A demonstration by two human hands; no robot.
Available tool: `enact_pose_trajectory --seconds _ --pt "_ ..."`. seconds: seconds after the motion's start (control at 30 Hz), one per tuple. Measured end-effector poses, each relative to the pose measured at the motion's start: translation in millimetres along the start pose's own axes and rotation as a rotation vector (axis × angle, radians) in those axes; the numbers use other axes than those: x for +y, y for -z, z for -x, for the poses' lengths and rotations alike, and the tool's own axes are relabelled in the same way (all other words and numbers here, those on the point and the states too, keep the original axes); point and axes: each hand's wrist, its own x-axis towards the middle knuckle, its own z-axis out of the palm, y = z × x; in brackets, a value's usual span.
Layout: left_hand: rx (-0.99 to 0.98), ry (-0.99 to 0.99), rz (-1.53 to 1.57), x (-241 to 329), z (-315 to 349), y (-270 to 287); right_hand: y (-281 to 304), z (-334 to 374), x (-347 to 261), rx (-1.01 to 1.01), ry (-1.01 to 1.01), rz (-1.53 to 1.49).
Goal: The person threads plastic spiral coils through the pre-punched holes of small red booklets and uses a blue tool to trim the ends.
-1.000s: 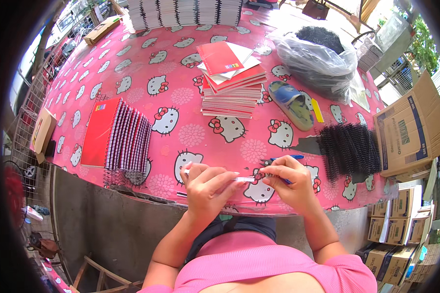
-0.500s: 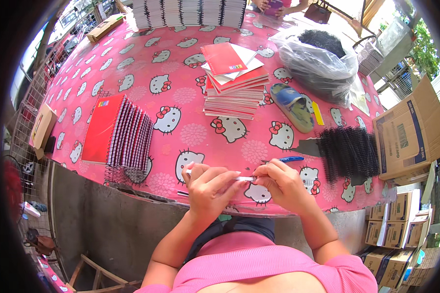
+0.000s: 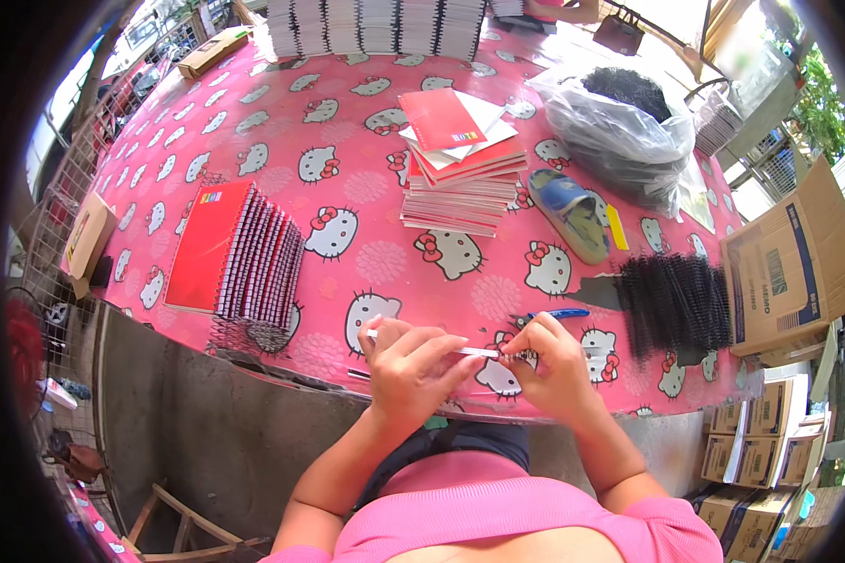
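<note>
My left hand is closed around a narrow white strip, which looks like the edge of something thin; the fingers hide most of it. At the strip's right end my right hand pinches a small dark spiral coil, partly covered by the fingertips. Just beyond that hand lies a blue-handled cutting tool. Both hands are over the near edge of the table, which has a pink patterned cover.
Left stands a row of red spiral notebooks. A stack of red-covered booklets sits mid-table, beside a slipper. Black coils lie right, near a cardboard box and a plastic bag. White bound stacks line the back.
My right hand has shifted slightly right along the strip, and the dark coil now shows at its fingertips. The left hand keeps its hold. The view has shifted slightly.
</note>
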Motion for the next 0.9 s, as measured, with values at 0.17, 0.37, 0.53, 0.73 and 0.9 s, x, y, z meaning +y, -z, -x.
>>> enact_pose_trajectory --seconds 0.17,0.37,0.53,0.73,0.9 --pt "0.026 -0.026 -0.041 -3.6 8.3 1.0 -7.6 -2.9 0.1 -0.056 0.066 -0.055" --pt "0.001 -0.045 -0.002 0.9 9.2 1.7 -6.4 6.9 3.9 -0.058 0.142 0.089" --pt "0.037 -0.02 0.003 -0.6 17.7 2.4 -20.1 0.2 -12.8 0.022 0.125 0.056" --pt "0.06 -0.038 0.002 -3.2 14.7 -3.2 -26.2 -1.9 -19.6 0.118 0.139 0.062" --pt "0.043 -0.056 -0.012 -4.4 11.9 -5.0 -24.7 -16.4 -19.2 0.166 0.317 0.138"
